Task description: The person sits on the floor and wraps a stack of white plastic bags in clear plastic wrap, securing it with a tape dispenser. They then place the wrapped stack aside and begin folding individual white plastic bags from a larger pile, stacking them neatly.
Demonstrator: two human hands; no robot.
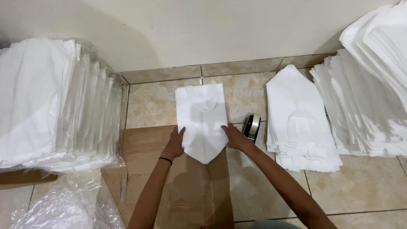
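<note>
Both hands are working one white folded piece [202, 121] right now: the left hand [174, 144] is pressing flat against its left edge, fingers spread and gripping nothing, while the right hand [234, 136] is holding down the right edge, fingers likewise extended. That piece is lying half on the tiled floor [364, 186], half on the flattened cardboard [186, 191], its pointed end aimed toward the person. Judging progress: a neat stack of finished pointed pieces [299, 123] is sitting to the right, beside a tape roll [252, 126]. Further right, a big loose pile of white material [373, 76] is looking like plenty left. On the left, plastic-wrapped bundles [51, 101] are waiting too.
</note>
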